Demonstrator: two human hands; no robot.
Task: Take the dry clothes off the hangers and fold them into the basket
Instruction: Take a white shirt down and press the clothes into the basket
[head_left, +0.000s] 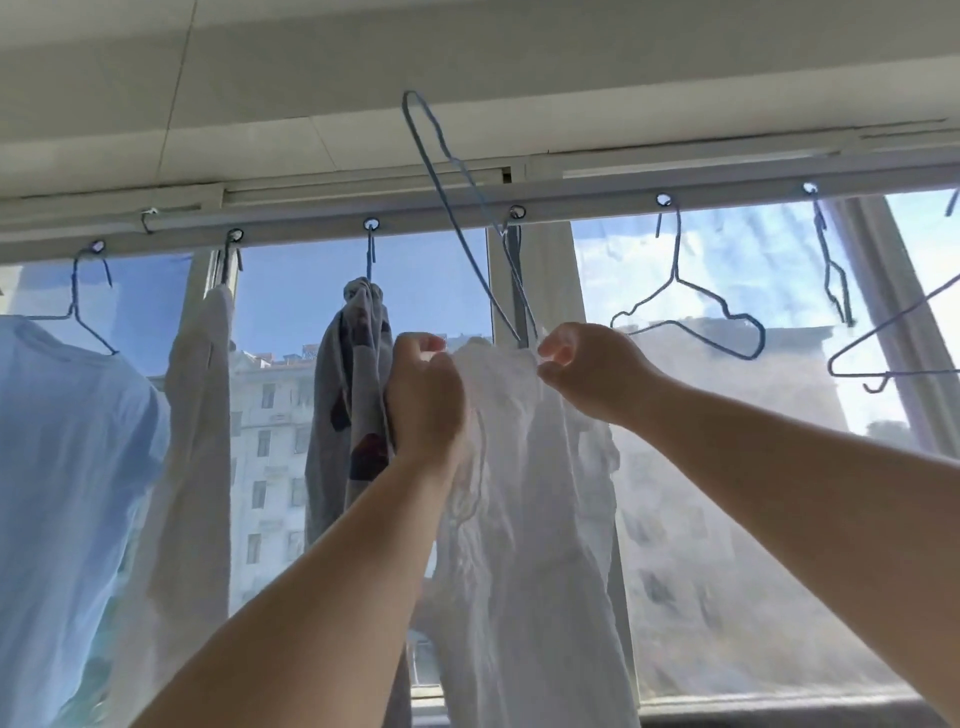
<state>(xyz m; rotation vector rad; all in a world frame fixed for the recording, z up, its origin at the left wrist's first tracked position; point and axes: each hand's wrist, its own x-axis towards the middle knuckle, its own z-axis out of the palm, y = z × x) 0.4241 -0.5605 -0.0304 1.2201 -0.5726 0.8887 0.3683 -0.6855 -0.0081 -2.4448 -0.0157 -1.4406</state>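
White garment (524, 499) hangs straight down in front of the window, its long axis vertical, its top edge gathered at the level of both hands. Left hand (426, 400) grips the top edge at the left; right hand (587, 369) pinches it at the right between curled fingers (553, 353) and thumb. Blue wire hanger (457, 208) rises from between the hands, tilted up and left, its hook apparently clear of the rail (441, 221). Both hands are equally near; the cloth lies directly under the fingertips.
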